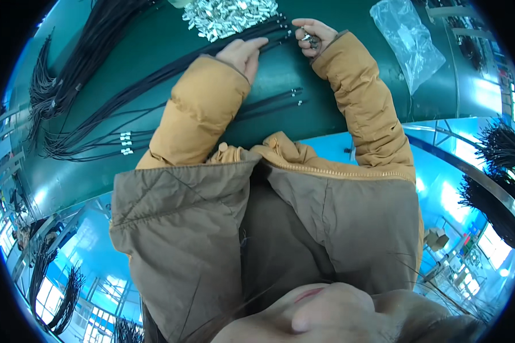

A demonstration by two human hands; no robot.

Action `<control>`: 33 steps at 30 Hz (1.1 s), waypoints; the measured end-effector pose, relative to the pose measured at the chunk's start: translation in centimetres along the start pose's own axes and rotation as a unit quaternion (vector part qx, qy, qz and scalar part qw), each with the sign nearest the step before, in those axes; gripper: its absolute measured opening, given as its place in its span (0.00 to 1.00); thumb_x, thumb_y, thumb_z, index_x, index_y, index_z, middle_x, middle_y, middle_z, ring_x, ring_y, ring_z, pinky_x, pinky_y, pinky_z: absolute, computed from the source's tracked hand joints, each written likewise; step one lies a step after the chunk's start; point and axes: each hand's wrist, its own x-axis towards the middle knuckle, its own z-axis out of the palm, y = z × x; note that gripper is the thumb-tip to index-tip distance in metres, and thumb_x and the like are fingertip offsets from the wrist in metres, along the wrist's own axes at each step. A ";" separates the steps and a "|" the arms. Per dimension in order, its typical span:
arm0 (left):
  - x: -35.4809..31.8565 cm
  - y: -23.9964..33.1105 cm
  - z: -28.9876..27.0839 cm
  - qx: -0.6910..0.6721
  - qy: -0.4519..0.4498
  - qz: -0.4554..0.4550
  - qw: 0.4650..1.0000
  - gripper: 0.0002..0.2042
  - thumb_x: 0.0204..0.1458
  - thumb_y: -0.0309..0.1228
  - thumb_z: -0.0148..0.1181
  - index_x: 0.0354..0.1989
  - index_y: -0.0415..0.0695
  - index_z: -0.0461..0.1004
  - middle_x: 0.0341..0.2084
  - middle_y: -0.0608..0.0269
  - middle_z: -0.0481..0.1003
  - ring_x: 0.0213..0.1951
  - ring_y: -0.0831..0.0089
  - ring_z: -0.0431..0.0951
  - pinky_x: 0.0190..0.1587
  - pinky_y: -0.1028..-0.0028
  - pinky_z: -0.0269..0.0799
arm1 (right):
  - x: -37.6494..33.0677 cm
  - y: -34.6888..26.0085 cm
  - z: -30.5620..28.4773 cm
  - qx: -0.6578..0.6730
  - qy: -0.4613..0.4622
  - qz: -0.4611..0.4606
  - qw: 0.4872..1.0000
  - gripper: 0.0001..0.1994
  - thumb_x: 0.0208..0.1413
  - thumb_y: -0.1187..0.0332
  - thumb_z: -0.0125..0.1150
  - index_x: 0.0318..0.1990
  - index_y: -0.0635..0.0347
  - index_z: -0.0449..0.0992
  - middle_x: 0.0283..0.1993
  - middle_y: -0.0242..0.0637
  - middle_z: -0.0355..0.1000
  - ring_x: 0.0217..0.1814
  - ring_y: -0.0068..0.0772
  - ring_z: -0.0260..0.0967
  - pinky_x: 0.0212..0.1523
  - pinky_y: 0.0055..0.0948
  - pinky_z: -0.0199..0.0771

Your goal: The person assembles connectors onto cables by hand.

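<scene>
My right hand [317, 35] is cupped, its fingers curled round several small shiny metal clips [309, 39]. It hovers just beyond the tipped ends of a row of black cables [174, 70]. My left hand [241, 55] lies over that row near its right ends, fingers stretched toward the right; whether it pinches any cable underneath is hidden. Closer to my body, a few separate cables [269, 103] end in small silvery tips. Beyond both hands spreads a heap of small silvery metal pieces [229, 16].
A green tabletop [337, 114] carries everything. A thick black cable bundle [91, 51] lies at the far left, and more pale connectors [126, 144] sit on cables at the near left. On the right is a clear plastic bag [409, 43]. Cable bunches [492, 211] hang off to the right.
</scene>
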 end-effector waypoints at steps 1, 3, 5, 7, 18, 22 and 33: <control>0.3 0.0 0.2 -0.002 -0.006 -0.004 1.000 0.08 0.53 0.33 0.55 0.41 0.56 0.76 0.25 0.69 0.71 0.21 0.67 0.72 0.25 0.73 0.69 | -0.1 0.1 -0.1 0.003 0.004 0.005 1.000 0.16 0.59 0.70 0.48 0.55 0.59 0.67 0.34 0.37 0.67 0.25 0.23 0.57 0.18 0.16 0.52; 0.5 0.2 0.4 0.003 0.001 -0.014 1.000 0.08 0.52 0.29 0.57 0.40 0.52 0.78 0.24 0.68 0.72 0.21 0.70 0.71 0.24 0.76 0.67 | -0.1 0.4 -0.3 0.031 -0.046 0.020 0.998 0.16 0.59 0.70 0.48 0.55 0.59 0.67 0.33 0.37 0.67 0.24 0.23 0.57 0.18 0.16 0.52; 0.5 0.2 0.7 0.009 0.009 -0.023 1.000 0.08 0.51 0.25 0.58 0.38 0.47 0.79 0.23 0.67 0.72 0.21 0.73 0.70 0.23 0.79 0.66 | -0.2 0.7 -0.4 0.058 -0.097 0.033 0.993 0.15 0.59 0.69 0.49 0.54 0.59 0.67 0.33 0.37 0.67 0.24 0.23 0.57 0.18 0.16 0.51; 0.4 0.0 0.9 0.017 0.014 -0.021 1.000 0.07 0.51 0.27 0.58 0.38 0.48 0.79 0.23 0.67 0.72 0.21 0.72 0.70 0.23 0.78 0.67 | -0.1 1.0 -0.4 0.064 -0.101 0.023 0.993 0.15 0.60 0.69 0.49 0.53 0.59 0.68 0.33 0.36 0.67 0.24 0.23 0.57 0.17 0.16 0.51; 0.1 -0.1 1.0 0.048 0.043 0.000 0.998 0.06 0.52 0.30 0.58 0.36 0.50 0.79 0.24 0.69 0.73 0.21 0.71 0.72 0.24 0.77 0.68 | -0.8 1.2 1.2 0.044 -0.026 0.013 0.999 0.13 0.60 0.65 0.52 0.50 0.59 0.69 0.31 0.35 0.67 0.23 0.22 0.58 0.16 0.15 0.51; 0.0 0.5 0.6 0.066 0.027 -0.008 0.997 0.06 0.52 0.29 0.58 0.36 0.49 0.79 0.24 0.69 0.73 0.21 0.72 0.71 0.23 0.78 0.67 | -1.0 0.5 2.3 0.022 0.023 0.022 0.999 0.13 0.60 0.65 0.53 0.49 0.59 0.69 0.31 0.35 0.67 0.23 0.22 0.58 0.16 0.15 0.50; -0.1 1.5 -0.1 0.109 0.013 -0.021 0.994 0.06 0.53 0.30 0.56 0.37 0.52 0.78 0.25 0.70 0.73 0.21 0.68 0.73 0.24 0.75 0.70 | -1.0 1.0 2.4 -0.043 0.090 -0.029 0.995 0.12 0.60 0.61 0.56 0.44 0.60 0.72 0.28 0.32 0.66 0.21 0.16 0.57 0.15 0.11 0.48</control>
